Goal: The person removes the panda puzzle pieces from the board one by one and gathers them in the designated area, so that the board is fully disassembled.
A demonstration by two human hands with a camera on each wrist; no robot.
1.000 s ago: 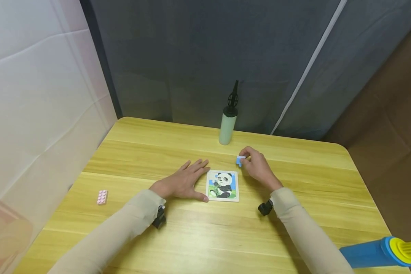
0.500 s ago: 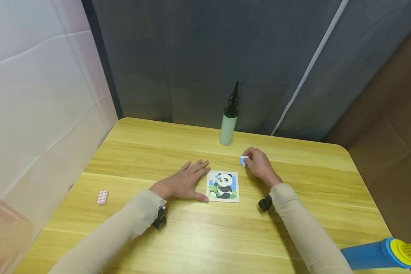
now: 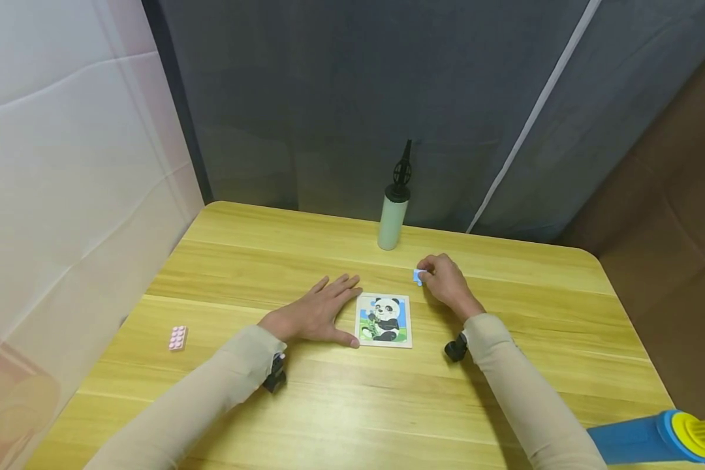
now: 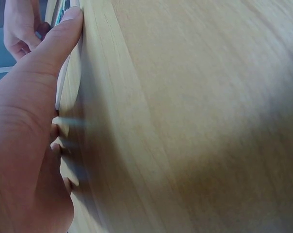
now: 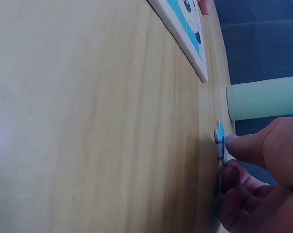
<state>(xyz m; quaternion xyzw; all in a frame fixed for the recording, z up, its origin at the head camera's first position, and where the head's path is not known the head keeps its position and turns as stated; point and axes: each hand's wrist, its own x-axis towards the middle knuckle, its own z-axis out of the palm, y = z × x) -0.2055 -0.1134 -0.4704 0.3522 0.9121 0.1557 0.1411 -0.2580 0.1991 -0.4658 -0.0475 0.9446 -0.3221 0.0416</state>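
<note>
A square panda jigsaw puzzle (image 3: 384, 320) in a pale wooden frame lies at mid-table, with a pale patch at its upper left. Along its left edge my left hand (image 3: 314, 313) lies palm down, fingers spread, the thumb tip (image 4: 73, 13) right at the frame's lower left corner. Beyond the puzzle's upper right corner, my right hand (image 3: 446, 284) pinches a small blue puzzle piece (image 3: 418, 277) between thumb and fingers. The right wrist view shows this puzzle piece (image 5: 219, 132) edge-on, close over the tabletop and partly covered by the fingertips.
Behind the puzzle a pale green hand pump (image 3: 392, 222) with a black nozzle stands upright. A pink studded toy brick (image 3: 177, 338) lies at the left. At the lower right is a blue and yellow pump (image 3: 640, 437). Dark cloth (image 3: 329, 98) hangs behind the wooden table (image 3: 341, 411).
My right hand has shifted slightly to the right with the blue puzzle piece, away from the puzzle. The left hand has stayed in place.
</note>
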